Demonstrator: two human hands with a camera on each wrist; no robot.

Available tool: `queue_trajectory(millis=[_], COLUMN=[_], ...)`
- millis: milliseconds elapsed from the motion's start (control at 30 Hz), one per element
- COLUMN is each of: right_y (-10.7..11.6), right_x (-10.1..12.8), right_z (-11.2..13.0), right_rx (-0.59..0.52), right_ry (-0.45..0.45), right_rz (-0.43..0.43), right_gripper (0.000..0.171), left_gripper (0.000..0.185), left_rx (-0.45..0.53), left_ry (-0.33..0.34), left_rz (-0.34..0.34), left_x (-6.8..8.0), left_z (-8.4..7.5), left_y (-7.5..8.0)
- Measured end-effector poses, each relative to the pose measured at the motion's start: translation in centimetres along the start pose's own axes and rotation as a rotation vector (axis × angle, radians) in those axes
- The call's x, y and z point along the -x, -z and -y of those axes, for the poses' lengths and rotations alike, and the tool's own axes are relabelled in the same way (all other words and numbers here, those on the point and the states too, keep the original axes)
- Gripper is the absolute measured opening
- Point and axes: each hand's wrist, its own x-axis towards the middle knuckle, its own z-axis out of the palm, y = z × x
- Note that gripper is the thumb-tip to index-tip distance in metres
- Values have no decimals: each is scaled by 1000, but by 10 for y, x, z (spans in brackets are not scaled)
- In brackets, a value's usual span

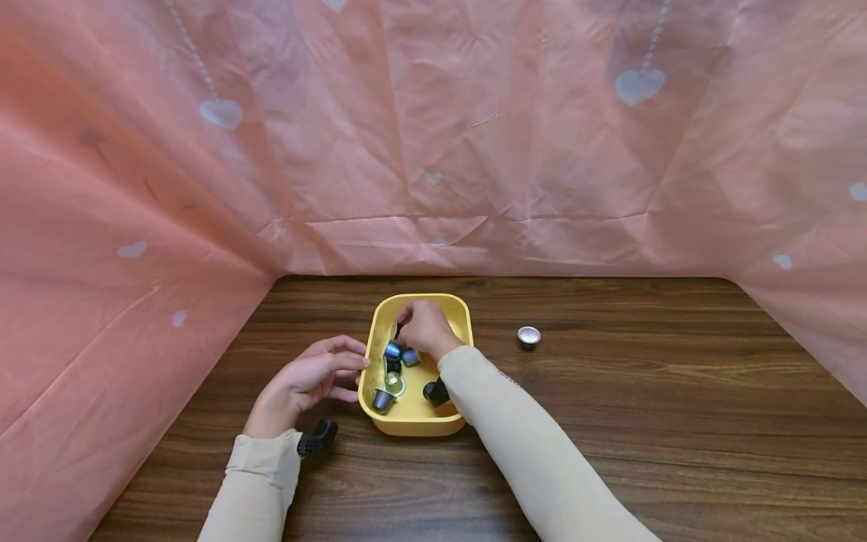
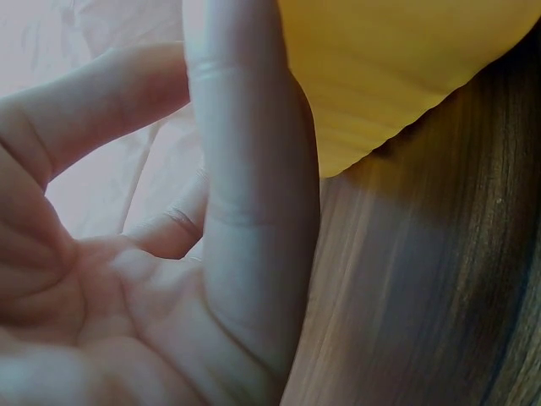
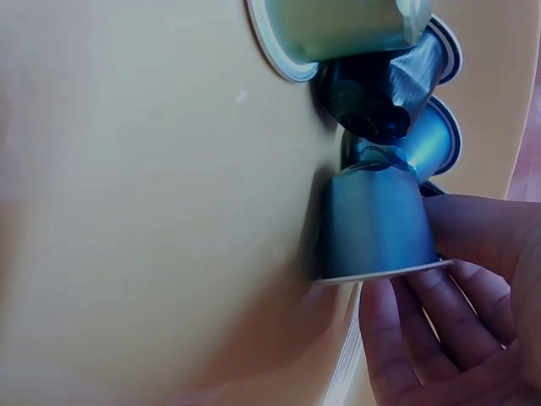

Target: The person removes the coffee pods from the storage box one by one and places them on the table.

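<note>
A yellow bin (image 1: 420, 427) stands on the table with several coffee capsules in it. My right hand (image 1: 423, 329) reaches inside, its fingertips pinching a black coffee capsule (image 1: 398, 330) by the left wall, mostly hidden by the fingers. In the right wrist view a purple-blue capsule (image 3: 376, 224) sits right in front of the thumb; a blue one (image 3: 435, 144), a dark one (image 3: 380, 89) and a pale green one (image 3: 338, 25) lie beyond. My left hand (image 1: 318, 376) has relaxed, parted fingers, with fingertips at the bin's outer left side.
Another black capsule (image 1: 436, 392) lies at the bin's near right, partly behind my right sleeve. On the wooden table (image 1: 643, 421), right of the bin, stands a dark capsule with a silver top (image 1: 528, 336). Pink curtains (image 1: 508, 188) with hearts border the back and sides.
</note>
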Motion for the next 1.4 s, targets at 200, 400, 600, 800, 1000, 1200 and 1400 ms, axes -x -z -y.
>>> queue_trajectory(millis=[200, 400, 600, 800, 1000, 1200, 1400], right_y=[2, 7, 11, 15, 17, 15, 22], right_x=[-1, -2, -3, -2, -1, 1, 8], right_z=[2, 5, 7, 10, 11, 14, 20], right_rx=[-180, -339, -651, -806, -856, -841, -850], right_ry=[-62, -83, -69, -93, -103, -62, -4], right_rz=[-34, -65, -50, -43, -49, -94, -153], right_gripper=[31, 33, 36, 37, 35, 36, 36], left_gripper=[35, 35, 34, 33, 27, 25, 29], left_rx=[0, -3, -5, -3, 2, 5, -14], left_ry=[1, 3, 5, 4, 2, 13, 15], left_rz=[8, 11, 14, 22, 35, 38, 32], left_x=[-1, -2, -2, -1, -1, 0, 1], left_z=[-2, -4, -5, -5, -5, -4, -3], left_y=[-1, -1, -2, -1, -1, 1, 1])
